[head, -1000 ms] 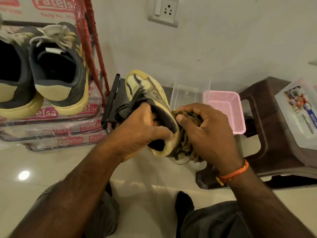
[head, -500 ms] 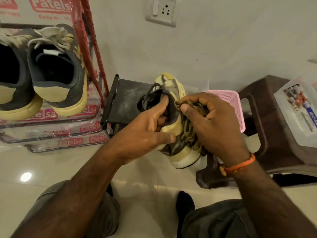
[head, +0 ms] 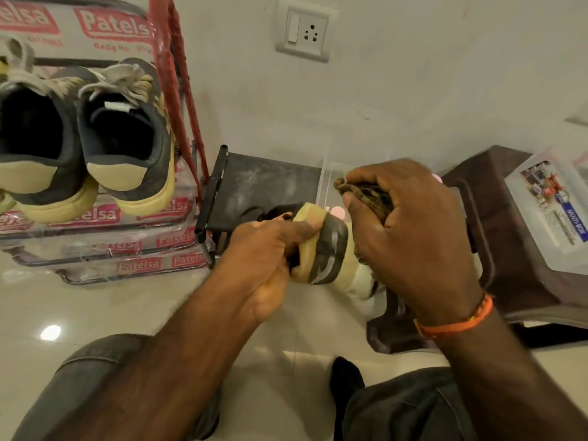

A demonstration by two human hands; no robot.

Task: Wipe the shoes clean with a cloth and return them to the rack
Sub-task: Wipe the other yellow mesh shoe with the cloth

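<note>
My left hand [head: 270, 253] grips a grey and cream shoe [head: 327, 249] at its heel and holds it above the floor, heel toward me. My right hand [head: 410, 230] holds a bunched brown patterned cloth [head: 366, 192] against the shoe's right side and covers most of it. The shoe's toe end is hidden behind my hands. Two more grey shoes with cream soles [head: 127, 141] sit heel-out on the shoe rack [head: 105, 246] at the left.
The rack's red post [head: 181, 90] rises beside a small black stand [head: 254, 189]. A brown plastic stool [head: 496, 237] at the right carries a clear lidded box [head: 553, 211]. A wall socket [head: 304, 30] is above. My knees fill the bottom edge.
The shoe has been turned so its heel faces me and has dropped lower. My right hand with the cloth has moved up along the shoe's right side, covering the pink basket.
</note>
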